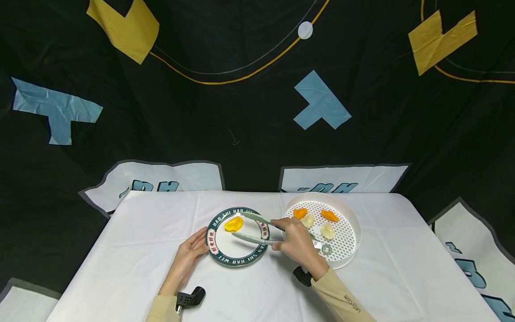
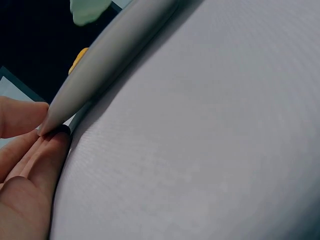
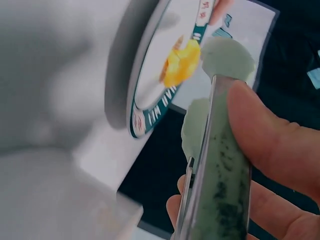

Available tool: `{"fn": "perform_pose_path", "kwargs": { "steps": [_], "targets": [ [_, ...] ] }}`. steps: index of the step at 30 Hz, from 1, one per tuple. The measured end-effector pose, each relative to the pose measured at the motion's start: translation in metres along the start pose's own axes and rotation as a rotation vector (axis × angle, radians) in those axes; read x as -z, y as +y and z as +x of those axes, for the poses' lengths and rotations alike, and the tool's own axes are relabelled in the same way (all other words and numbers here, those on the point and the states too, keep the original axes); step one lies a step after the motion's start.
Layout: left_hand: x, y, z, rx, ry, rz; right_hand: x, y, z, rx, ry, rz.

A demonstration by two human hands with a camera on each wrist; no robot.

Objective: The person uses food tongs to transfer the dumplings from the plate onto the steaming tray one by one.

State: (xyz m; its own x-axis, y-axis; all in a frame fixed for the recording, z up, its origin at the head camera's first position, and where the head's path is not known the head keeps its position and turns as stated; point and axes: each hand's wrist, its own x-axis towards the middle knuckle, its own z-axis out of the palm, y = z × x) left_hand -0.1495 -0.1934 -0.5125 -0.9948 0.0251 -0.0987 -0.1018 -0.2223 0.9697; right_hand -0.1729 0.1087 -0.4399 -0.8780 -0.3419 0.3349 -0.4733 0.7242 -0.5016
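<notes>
My left hand (image 1: 191, 256) pinches the left rim of a round white plate (image 1: 237, 245) with a green lettered border; in the left wrist view, the thumb (image 2: 22, 117) and fingers are at its edge. On the plate, toward the upper left, lies a yellow piece that looks like food (image 1: 234, 224). My right hand (image 1: 298, 241) grips a pair of tongs (image 1: 251, 238) with pale green tips. The tongs reach over the plate from the right, arms spread, their tips close to the yellow piece with nothing between them.
Right of the plate stands a round white tray (image 1: 356, 232) with a perforated base. It holds two orange pieces (image 1: 330, 216) and two pale pieces (image 1: 327, 231), partly behind the right hand. A white cloth (image 1: 241, 295) covers the table, with a black curtain (image 1: 225, 120) behind.
</notes>
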Motion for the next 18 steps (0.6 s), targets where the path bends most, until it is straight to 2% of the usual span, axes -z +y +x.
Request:
{"fn": "perform_pose_path", "kwargs": {
  "steps": [6,18],
  "targets": [
    [0.000,0.000,0.000,0.002,0.005,0.014,-0.016,-0.004,0.008,0.007,-0.019,-0.023],
    [-0.001,0.000,0.000,0.013,0.010,0.031,-0.025,-0.005,0.017,-0.022,-0.040,-0.065]
  ]
}}
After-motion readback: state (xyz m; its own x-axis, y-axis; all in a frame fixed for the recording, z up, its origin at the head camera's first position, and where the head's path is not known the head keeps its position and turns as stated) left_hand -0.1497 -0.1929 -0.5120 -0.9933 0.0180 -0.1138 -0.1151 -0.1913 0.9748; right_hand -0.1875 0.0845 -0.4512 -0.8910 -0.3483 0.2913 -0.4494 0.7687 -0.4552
